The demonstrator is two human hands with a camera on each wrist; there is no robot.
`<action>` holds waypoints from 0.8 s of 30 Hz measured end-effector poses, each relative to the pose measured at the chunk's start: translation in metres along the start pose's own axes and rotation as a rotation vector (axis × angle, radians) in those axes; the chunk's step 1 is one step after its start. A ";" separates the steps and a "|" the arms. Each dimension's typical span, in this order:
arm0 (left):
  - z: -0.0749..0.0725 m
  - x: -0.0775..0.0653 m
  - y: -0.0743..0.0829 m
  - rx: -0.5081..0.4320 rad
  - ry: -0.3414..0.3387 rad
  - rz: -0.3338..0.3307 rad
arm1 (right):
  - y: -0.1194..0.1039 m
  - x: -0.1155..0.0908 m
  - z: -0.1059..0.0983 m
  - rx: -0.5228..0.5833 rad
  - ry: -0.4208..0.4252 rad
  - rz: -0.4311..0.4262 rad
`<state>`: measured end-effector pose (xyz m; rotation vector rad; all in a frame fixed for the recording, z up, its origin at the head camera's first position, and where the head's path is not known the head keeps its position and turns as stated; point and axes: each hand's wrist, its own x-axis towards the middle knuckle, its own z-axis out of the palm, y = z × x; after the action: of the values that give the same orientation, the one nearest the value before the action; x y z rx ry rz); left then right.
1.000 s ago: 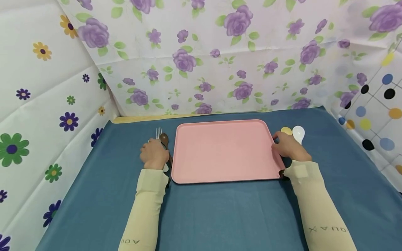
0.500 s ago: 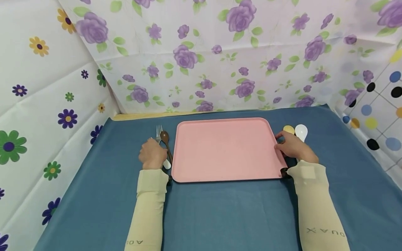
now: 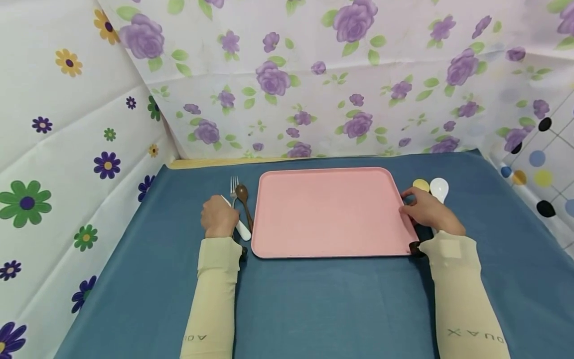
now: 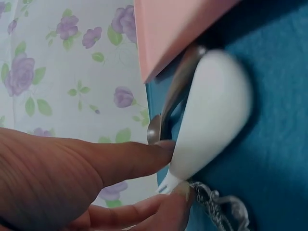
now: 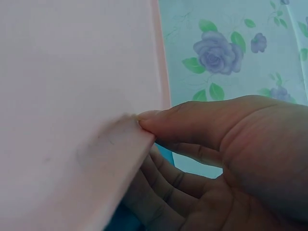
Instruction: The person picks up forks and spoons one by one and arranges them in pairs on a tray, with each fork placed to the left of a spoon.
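Observation:
A pink rectangular tray (image 3: 332,212) lies on the blue cloth in the head view. My right hand (image 3: 431,212) pinches its right rim, thumb on top and fingers below, as the right wrist view shows with the tray edge (image 5: 161,57). My left hand (image 3: 219,217) pinches a white utensil (image 4: 214,110) with a broad rounded end, thumb and finger at its narrow part; its far part is hidden. Beside that hand lie a fork (image 3: 234,185) and a brown spoon (image 3: 242,193). The fork's ornate silver handle (image 4: 214,207) shows under the fingers.
Right of the tray, near the right hand, lie a white spoon (image 3: 439,188) and a round yellow piece (image 3: 420,185), partly hidden. Flower-printed sheets (image 3: 314,89) rise behind the table and at its left. The blue tablecloth (image 3: 332,304) spreads in front of the tray.
The left hand has shifted slightly left relative to the tray, and the white utensil's rounded end has swung out to the right of the wrist. The right hand stays at the rim; the head view shifted.

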<state>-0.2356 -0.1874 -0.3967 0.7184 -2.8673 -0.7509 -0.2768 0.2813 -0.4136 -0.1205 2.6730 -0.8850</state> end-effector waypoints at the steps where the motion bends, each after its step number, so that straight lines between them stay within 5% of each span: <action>1: -0.001 0.000 -0.001 -0.008 0.002 0.001 | 0.000 0.000 0.000 0.002 0.000 0.001; 24: -0.011 -0.002 -0.003 0.051 -0.094 -0.007 | 0.002 0.000 0.000 0.001 -0.016 0.026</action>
<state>-0.2306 -0.1936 -0.3887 0.7189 -2.9796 -0.7337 -0.2763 0.2824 -0.4147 -0.0920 2.6535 -0.8743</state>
